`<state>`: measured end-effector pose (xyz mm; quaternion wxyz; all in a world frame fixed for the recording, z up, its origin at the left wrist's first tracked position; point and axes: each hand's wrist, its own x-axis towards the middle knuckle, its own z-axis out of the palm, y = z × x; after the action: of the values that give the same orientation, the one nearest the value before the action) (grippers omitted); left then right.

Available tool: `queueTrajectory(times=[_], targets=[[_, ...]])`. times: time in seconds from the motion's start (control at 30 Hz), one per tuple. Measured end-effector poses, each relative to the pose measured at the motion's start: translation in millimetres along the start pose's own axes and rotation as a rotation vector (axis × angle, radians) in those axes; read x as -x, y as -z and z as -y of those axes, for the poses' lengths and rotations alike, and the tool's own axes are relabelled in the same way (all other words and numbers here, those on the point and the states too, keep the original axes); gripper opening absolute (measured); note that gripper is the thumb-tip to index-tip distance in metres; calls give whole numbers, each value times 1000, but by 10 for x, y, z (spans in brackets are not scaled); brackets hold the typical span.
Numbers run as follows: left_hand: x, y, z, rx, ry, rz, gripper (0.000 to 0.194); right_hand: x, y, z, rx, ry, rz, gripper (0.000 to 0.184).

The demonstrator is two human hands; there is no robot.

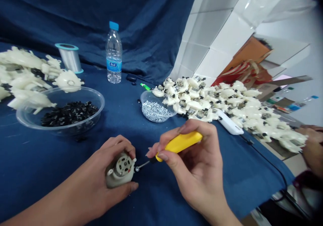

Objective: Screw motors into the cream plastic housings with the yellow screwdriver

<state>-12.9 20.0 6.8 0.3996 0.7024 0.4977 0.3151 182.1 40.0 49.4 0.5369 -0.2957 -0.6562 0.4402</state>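
Note:
My left hand (111,185) is wrapped round a cream plastic housing with a small round motor (124,165) set in it, its vented end turned up. In my right hand (196,168) is a yellow-handled screwdriver (180,143), slanting down to the left. A small silver screw (137,168) sits at the screwdriver's tip, close beside the housing's right edge; whether it touches the housing I cannot tell. Beyond my hands stands a clear bowl of silver screws (156,110). A wider clear bowl (101,109) at the left holds many small black parts (70,115).
Cream plastic housings (191,94) with motors are heaped at the right, more housings (25,71) at the left. A wire spool (70,57) and a water bottle (114,54) stand behind. A white device (229,122) trails a black cable. Another person's hand (313,145) is at the far right.

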Motion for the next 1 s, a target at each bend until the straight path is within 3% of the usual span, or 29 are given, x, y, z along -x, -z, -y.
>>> queueTrajectory(times=[0.23, 0.43, 0.5, 0.57, 0.63, 0.7, 0.83, 0.9, 1.0], targets=[[3, 0, 3, 5, -14, 3, 28, 27, 62, -34, -9, -15, 25, 36], [4, 17, -23, -7, 7, 28, 28, 96, 33, -66, -69, -39, 91, 70], [7, 19, -21, -11, -1, 17, 27, 89, 24, -47, -112, -27, 74, 73], [13, 24, -18, 9, -10, 16, 28, 81, 28, -5, -139, 12, -2, 59], [19, 32, -19, 35, -9, 27, 28, 95, 47, 42, -167, 15, -82, 31], [24, 41, -22, 40, -3, 30, 27, 141, 76, 71, -198, -108, -104, 20], [30, 42, -11, 22, -31, 0, 25, 277, 150, 99, -101, -553, -56, 32], [39, 32, 3, 8, -65, -24, 24, 322, 186, 120, -53, -629, 4, 40], [60, 14, 16, -31, -104, -61, 25, 333, 226, 136, -24, -613, 15, 32]])
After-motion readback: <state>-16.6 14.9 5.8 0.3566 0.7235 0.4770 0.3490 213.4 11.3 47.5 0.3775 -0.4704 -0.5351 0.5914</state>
